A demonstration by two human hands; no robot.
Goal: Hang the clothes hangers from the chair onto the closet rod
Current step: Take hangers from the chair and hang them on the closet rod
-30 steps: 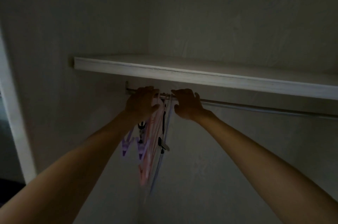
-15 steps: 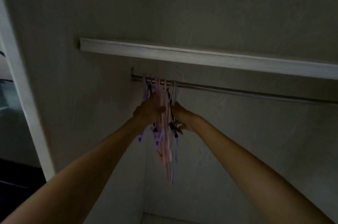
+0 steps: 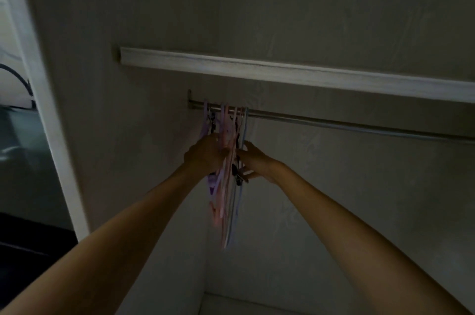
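Two hands at one bunch of hangers on the closet rod

The hangers (image 3: 227, 135), too bunched to count, hang on the rod (image 3: 334, 123) under one shelf (image 3: 282, 70); left hand (image 3: 205, 154) and right hand (image 3: 253, 160) each grasp them

- No text, label, brand, number or sign can be read anywhere in this dim view (the closet's lighting is poor and the picture is soft).
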